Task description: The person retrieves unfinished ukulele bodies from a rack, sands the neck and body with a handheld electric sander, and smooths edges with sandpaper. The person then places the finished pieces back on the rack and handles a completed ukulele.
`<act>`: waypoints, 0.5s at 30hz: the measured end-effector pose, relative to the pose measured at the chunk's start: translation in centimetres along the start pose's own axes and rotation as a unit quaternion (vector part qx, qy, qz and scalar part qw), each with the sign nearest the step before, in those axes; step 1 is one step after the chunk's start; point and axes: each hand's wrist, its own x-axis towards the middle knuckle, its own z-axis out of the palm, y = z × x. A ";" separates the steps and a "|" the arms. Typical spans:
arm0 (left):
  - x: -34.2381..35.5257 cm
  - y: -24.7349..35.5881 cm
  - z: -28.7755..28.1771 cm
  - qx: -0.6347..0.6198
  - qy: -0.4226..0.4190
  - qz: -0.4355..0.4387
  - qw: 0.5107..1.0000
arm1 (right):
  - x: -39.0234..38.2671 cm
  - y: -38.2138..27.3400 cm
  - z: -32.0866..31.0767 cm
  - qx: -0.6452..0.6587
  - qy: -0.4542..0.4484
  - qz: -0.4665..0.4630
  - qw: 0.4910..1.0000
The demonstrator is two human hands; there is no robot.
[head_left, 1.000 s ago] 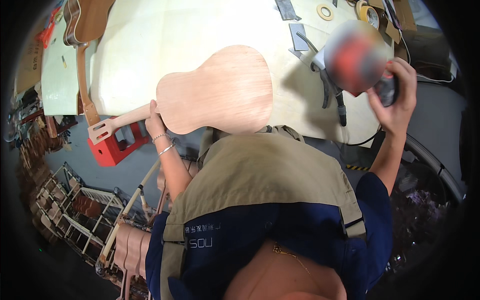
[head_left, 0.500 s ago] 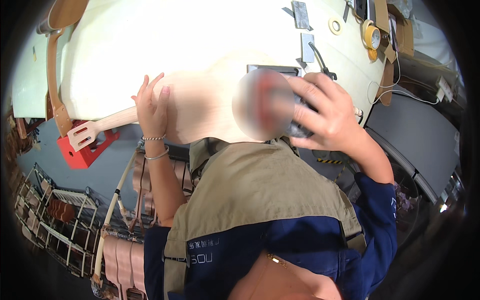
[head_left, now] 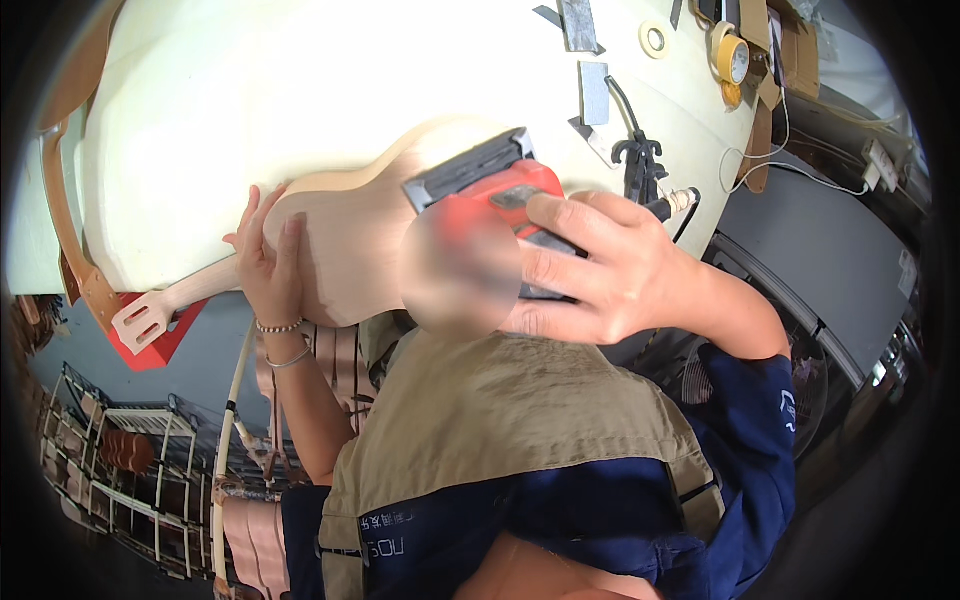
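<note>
Right hand [head_left: 610, 265] grips one sander [head_left: 500, 190]; left hand [head_left: 270, 260] lies open on one pale guitar [head_left: 350, 240].

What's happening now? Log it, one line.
left grip: at pale guitar body | right grip: holding red power tool | bench: grey rectangular block

Here's the left hand [head_left: 270, 268] splayed out, pointing forward, while the right hand [head_left: 612, 272] curls in a grip, its forearm [head_left: 732, 308] slanting inward!

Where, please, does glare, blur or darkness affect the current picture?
Head view, top: glare whitens the broad cream worktable; head view, middle: a round blur hides part of the red and black handheld power tool; head view, corners: near-black.
</note>
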 end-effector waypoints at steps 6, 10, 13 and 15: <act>0.3 0.4 0.0 -0.030 -0.004 -0.002 1.000 | 0.4 0.5 -0.3 0.004 -0.011 -0.013 1.000; 0.2 0.1 -0.1 -0.001 -0.005 0.008 1.000 | -0.3 0.5 -0.7 -0.012 -0.039 -0.012 0.999; -0.2 0.0 0.0 -0.019 -0.006 -0.005 1.000 | 1.1 1.1 -0.4 -0.015 -0.018 0.001 1.000; 0.2 -0.4 0.0 -0.028 -0.007 -0.003 1.000 | 1.3 1.3 -0.6 -0.023 -0.023 0.025 0.999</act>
